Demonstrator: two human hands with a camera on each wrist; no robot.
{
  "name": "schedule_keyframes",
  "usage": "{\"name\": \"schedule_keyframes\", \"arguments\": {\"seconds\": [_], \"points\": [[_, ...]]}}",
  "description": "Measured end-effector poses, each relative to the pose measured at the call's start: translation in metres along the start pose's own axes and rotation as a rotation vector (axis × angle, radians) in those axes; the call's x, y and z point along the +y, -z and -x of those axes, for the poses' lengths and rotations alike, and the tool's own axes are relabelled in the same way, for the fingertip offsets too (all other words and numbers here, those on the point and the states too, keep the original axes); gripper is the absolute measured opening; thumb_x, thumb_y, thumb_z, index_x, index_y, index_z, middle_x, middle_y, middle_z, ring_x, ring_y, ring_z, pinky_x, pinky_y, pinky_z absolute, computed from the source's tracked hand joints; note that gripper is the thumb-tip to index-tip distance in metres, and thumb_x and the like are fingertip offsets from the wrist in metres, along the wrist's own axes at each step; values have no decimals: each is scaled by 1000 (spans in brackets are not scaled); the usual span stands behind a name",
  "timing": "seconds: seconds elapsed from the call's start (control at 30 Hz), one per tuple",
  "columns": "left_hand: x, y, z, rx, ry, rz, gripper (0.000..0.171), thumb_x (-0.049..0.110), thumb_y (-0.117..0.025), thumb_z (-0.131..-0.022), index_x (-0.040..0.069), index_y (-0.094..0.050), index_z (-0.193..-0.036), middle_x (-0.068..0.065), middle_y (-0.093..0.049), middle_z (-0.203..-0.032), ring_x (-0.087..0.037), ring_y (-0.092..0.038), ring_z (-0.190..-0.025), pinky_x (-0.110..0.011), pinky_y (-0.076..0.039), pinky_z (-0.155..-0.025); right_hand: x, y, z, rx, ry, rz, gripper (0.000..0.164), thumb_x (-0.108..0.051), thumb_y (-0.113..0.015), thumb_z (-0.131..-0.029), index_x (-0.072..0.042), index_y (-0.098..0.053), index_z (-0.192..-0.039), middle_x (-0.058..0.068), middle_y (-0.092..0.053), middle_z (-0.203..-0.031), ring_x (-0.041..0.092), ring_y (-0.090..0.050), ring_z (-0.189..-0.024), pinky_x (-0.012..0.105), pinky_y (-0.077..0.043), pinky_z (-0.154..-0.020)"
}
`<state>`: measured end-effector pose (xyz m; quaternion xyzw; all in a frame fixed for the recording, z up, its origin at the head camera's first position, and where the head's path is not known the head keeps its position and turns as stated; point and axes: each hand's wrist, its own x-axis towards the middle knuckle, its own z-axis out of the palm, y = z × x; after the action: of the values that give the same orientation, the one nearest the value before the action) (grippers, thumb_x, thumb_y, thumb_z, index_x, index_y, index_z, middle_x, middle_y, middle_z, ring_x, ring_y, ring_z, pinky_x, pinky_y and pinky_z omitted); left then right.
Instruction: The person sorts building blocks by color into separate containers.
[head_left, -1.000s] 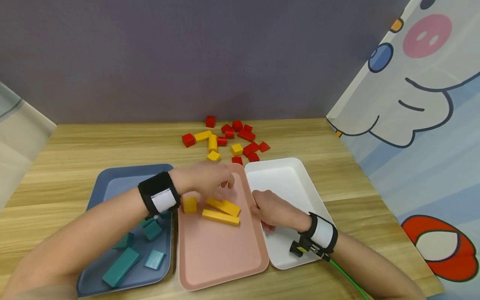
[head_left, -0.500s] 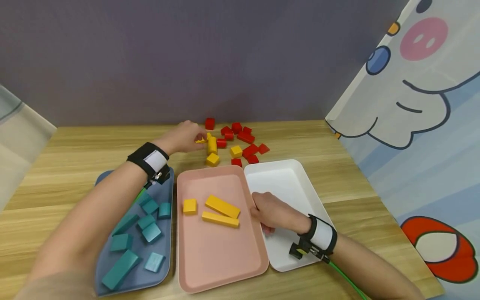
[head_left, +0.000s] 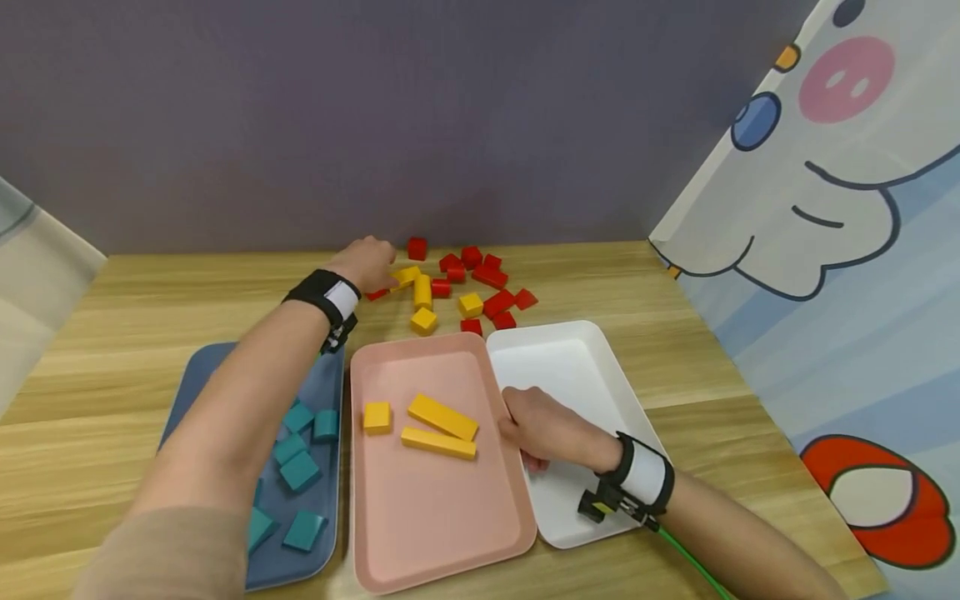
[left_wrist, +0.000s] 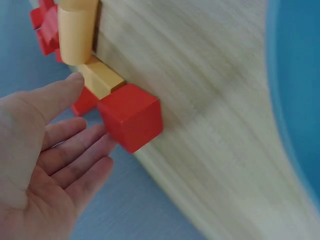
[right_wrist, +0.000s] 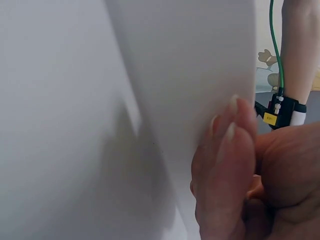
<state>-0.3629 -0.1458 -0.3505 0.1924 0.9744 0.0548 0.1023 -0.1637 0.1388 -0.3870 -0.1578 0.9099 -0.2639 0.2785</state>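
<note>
My left hand (head_left: 365, 262) is at the back of the table, beside a rectangular yellow block (head_left: 407, 277) and a red cube (head_left: 377, 294). In the left wrist view its fingers are extended and apart, with nothing held; the thumb overlaps the end of the yellow block (left_wrist: 102, 77), and fingertips are right by the red cube (left_wrist: 131, 117). Between the white tray (head_left: 592, 350) and the pink tray (head_left: 442, 525), my right hand (head_left: 543, 427) grips the adjoining rims. Its fingers (right_wrist: 227, 165) lie against the white tray's wall (right_wrist: 185, 65) in the right wrist view.
More red blocks (head_left: 491, 277) and yellow blocks, including a yellow cylinder (head_left: 423, 292), lie behind the trays. Inside the pink tray are a yellow cube (head_left: 377, 417) and two yellow bars (head_left: 438, 442). Several teal blocks (head_left: 300, 472) occupy the blue tray (head_left: 197, 367), partly under the left forearm.
My left hand went from over the pink tray to the scattered blocks at the back, then shifted slightly farther back, off the rectangular yellow block. The right hand stays at the tray rims.
</note>
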Motion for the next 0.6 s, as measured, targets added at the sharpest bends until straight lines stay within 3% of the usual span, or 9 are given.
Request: {"name": "schedule_keyframes", "arguments": {"seconds": [0.13, 0.6], "points": [[2, -6, -4, -9, 10, -9, 37, 27, -67, -94, -3, -63, -116, -22, -65, -115, -38, -61, -108, -48, -49, -94, -1, 0, 1, 3, -10, 5, 14, -12, -43, -101, -8, -49, -89, 4, -56, -53, 16, -54, -40, 28, -47, -43], [8, -15, -8, 8, 12, -124, 29, 25, -70, -92, 0, -65, -106, -17, -66, -100, -30, -62, -91, -41, -49, -84, -4, 1, 4, -14, -6, -13, 13, -12, -43, -102, -9, -49, -92, 3, -55, -54, 15, -52, -40, 25, -44, -41]]}}
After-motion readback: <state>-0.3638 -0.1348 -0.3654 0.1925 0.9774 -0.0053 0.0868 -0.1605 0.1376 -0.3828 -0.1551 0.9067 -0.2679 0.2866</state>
